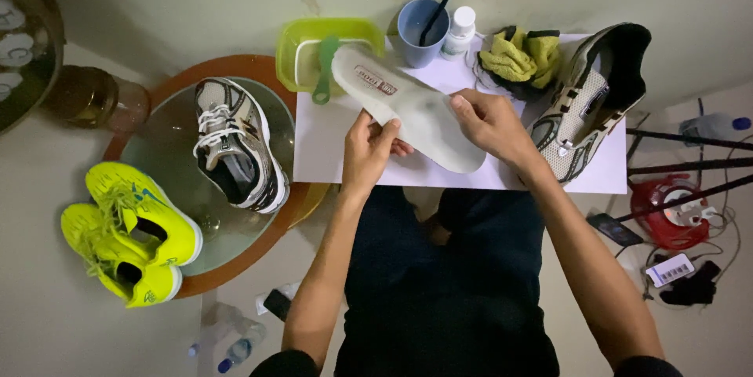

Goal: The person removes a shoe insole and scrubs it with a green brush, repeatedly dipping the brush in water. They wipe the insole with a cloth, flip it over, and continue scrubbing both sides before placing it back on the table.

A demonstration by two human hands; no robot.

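Insole (408, 106), white: gripped by both hands, left (367, 149) and right (490, 122), above white desk (329, 149); laceless sneaker (584, 102) at right.

Beside the round glass table (235, 255), a dark framed object (23, 47) is cut off by the left edge. The white insole (408, 106) hides part of the green brush (324, 71). Below the table, a plastic bottle (235, 349) looks blurred.

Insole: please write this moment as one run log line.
left hand holds insole | right hand holds insole | over white board | shoe at right
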